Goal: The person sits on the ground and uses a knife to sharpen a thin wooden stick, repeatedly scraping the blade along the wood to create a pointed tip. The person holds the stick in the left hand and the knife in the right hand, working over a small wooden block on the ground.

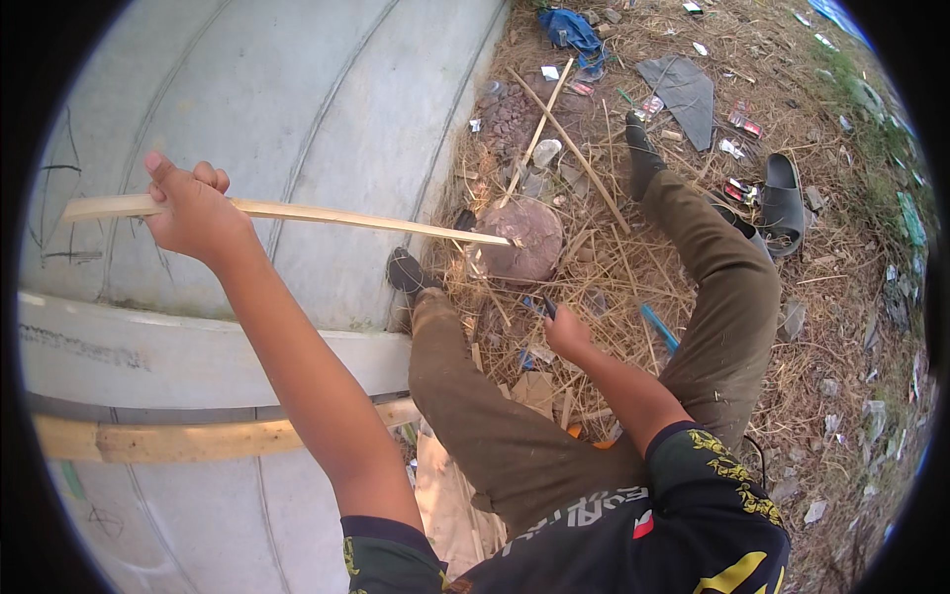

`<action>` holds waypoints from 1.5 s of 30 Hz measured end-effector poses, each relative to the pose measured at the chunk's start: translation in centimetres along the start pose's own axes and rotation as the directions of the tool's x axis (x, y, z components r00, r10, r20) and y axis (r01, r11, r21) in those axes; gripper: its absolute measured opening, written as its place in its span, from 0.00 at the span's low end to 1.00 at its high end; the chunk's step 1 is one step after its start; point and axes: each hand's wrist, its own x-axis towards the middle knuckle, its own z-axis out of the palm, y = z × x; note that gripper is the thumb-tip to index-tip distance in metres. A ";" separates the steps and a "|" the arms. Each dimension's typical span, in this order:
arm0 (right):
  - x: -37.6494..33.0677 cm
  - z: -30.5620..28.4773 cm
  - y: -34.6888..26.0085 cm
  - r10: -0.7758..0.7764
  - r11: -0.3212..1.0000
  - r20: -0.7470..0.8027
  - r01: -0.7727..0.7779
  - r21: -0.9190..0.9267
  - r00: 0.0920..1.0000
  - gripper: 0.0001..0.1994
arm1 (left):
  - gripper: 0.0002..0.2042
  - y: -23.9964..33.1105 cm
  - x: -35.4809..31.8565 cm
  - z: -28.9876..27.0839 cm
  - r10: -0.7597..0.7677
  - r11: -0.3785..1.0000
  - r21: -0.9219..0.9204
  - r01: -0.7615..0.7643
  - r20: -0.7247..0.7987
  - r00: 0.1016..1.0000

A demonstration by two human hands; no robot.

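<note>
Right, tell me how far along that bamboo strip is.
Done: the strip is already thin, pale and tapered to a point, and shavings litter the straw. In hand: the left hand holds its thick end up, its tip reaching toward a round stone; the right hand grips a small dark tool, probably a knife. Left: another pale length lies beside the grey tank, apparently unsplit.

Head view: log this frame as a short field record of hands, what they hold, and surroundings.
left hand: raised, gripping the thick end of a bamboo strip
strip: long, pale, tapering; its tip lies over a round stone
right hand: low, closed around a small dark tool; blade not clear
posture: seated, legs in olive trousers stretched out
left side: large grey concrete pipe
ground: dry straw, litter, a black sandal
</note>
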 end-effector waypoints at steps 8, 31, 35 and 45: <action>-3.2 -12.9 -13.7 -0.322 0.764 -0.353 0.461 0.451 0.878 0.18 | 0.16 -1.1 0.0 -1.1 -0.002 1.000 0.017 0.002 -0.008 1.000; -2.9 -9.9 -11.1 -0.084 0.211 -0.642 0.643 0.736 0.762 0.09 | 0.14 -0.8 -0.2 0.0 0.006 1.000 0.027 -0.006 -0.001 1.000; 0.7 0.9 1.1 0.071 0.949 -0.035 -0.056 0.310 0.997 0.21 | 0.14 0.3 -0.4 2.0 0.009 0.999 0.039 -0.011 0.049 0.999; -4.0 -15.9 -13.5 -0.247 0.524 -0.536 0.576 0.627 0.807 0.12 | 0.10 -2.0 0.9 -0.2 0.002 0.999 0.051 -0.001 -0.011 1.000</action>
